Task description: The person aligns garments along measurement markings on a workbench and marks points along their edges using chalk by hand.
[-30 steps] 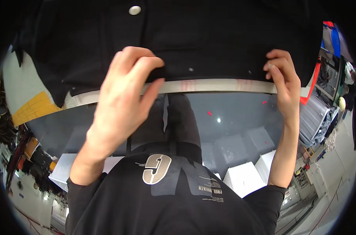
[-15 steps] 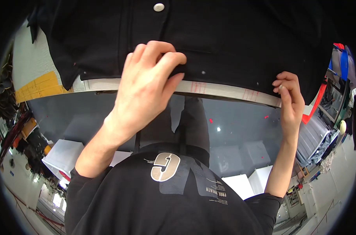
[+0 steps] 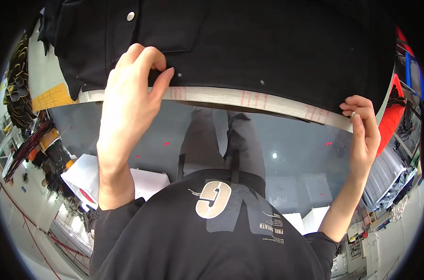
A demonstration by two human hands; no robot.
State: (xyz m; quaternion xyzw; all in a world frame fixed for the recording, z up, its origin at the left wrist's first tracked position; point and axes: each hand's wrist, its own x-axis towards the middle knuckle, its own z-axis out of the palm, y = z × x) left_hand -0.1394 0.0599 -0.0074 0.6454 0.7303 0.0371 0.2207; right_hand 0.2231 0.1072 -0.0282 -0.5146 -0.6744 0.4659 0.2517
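Observation:
A black jacket [image 3: 268,46] with a light metal button [image 3: 130,17] and a pocket lies across the table in front of me. Its lower edge runs along the table's pale rim [image 3: 212,94], which carries red marks. My left hand [image 3: 135,88] is back up near this edge, fingers curled and thumb meeting the index finger on the black cloth; its other fingertips are partly hidden. Farther right, my right hand [image 3: 361,121] pinches the cloth's edge between thumb and fingers. Small pale dots show on the cloth between the hands.
Yellow tape [image 3: 55,96] covers the table's left corner. A red bin [image 3: 393,114] stands beyond my right hand, with a grey crate [image 3: 384,172] below it. White boxes [image 3: 149,183] stand on the floor near my legs. Dark items hang at far left.
My left hand has moved left, and the jacket's button and dots have shifted left with it. My right hand is slightly farther right, so the hands are wider apart.

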